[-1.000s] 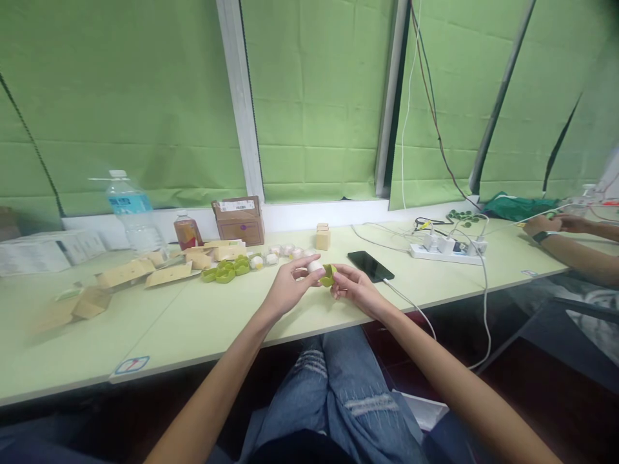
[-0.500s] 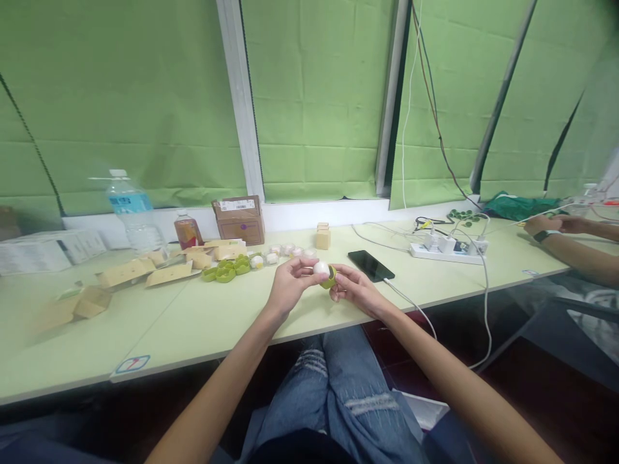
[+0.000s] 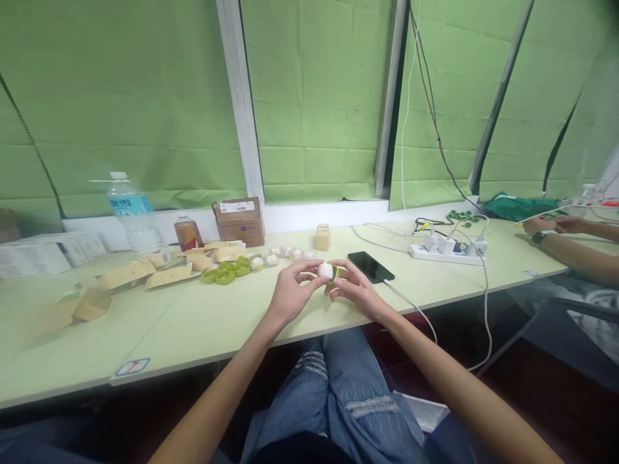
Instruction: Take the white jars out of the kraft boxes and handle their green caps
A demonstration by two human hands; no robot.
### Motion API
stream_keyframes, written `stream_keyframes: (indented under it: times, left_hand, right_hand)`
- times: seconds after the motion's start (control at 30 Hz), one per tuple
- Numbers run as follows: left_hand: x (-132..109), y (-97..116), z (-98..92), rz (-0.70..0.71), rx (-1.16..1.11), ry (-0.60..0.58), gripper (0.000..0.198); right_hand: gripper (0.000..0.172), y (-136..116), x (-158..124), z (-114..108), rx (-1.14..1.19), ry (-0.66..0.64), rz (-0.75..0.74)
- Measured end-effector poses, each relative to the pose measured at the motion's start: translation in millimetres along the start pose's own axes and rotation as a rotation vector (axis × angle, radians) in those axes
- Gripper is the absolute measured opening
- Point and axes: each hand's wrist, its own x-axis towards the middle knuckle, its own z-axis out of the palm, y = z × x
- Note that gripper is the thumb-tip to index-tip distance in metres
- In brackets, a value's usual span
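Observation:
Between thumb and fingers, my left hand [image 3: 296,290] grips a small white rounded piece [image 3: 325,271] over the table's front part. My right hand [image 3: 356,289] pinches a green ring-shaped holder [image 3: 335,276] right against the white piece. The two parts meet, but I cannot tell how far one sits inside the other. Farther back and left lie several green holders [image 3: 225,273] like the one I hold. Beside them is a row of small white pieces in clear wrapping [image 3: 272,258].
Opened cardboard packets [image 3: 126,274], a water bottle [image 3: 131,212], an amber bottle [image 3: 187,232] and a brown carton [image 3: 240,222] stand or lie at left. A phone [image 3: 371,267] with a cable lies near my right hand. Behind it is a power strip [image 3: 445,251]. Another person's hands [image 3: 546,227] are at far right.
The white piece has turned and moved slightly right, closer to the green holder. My fingers have shifted around both parts, and both hands stay over the same spot.

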Motion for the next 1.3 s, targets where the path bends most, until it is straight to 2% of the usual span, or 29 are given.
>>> stream_keyframes:
  times: [0.1,0.27,0.47,0.63,0.77,0.87,1.0,1.13,1.3]
  left_hand:
    - [-4.8,-3.8,8.0,0.125,0.146,0.001,0.032]
    - [-10.8,-17.0,21.1,0.303,0.313,0.059,0.037]
    - [-9.1,-28.9,18.1,0.358,0.332,0.100,0.031]
    - [-11.0,-31.4,17.9,0.439,0.414,0.068,0.034]
    - [-12.2,-29.6,17.5,0.498,0.487,0.061,0.032]
    - [-11.2,-30.8,15.7,0.492,0.470,0.048,0.034]
    - [-9.8,-35.5,14.5,0.415,0.356,0.035,0.030]
    - [-9.7,-37.4,14.0,0.371,0.264,-0.002,0.030]
    - [-9.7,-36.8,12.8,0.322,0.282,-0.011,0.030]
  right_hand:
    - [0.049,2.3,0.7,2.2,-0.103,0.013,-0.018]
    - [0.049,5.4,1.3,7.1,-0.204,0.064,-0.111]
    - [0.050,1.4,-0.5,8.0,-0.210,0.070,-0.105]
    - [0.041,-0.5,-0.5,9.6,-0.227,0.162,-0.107]
    - [0.040,1.8,-0.8,10.9,-0.295,0.184,-0.146]
    - [0.041,2.2,-2.1,10.7,-0.400,0.208,-0.177]
    - [0.041,2.5,-4.6,10.8,-0.590,0.237,-0.214]
    - [0.039,3.2,-6.9,11.0,-0.717,0.213,-0.242]
    - [0.039,4.1,-7.8,8.1,-0.829,0.189,-0.277]
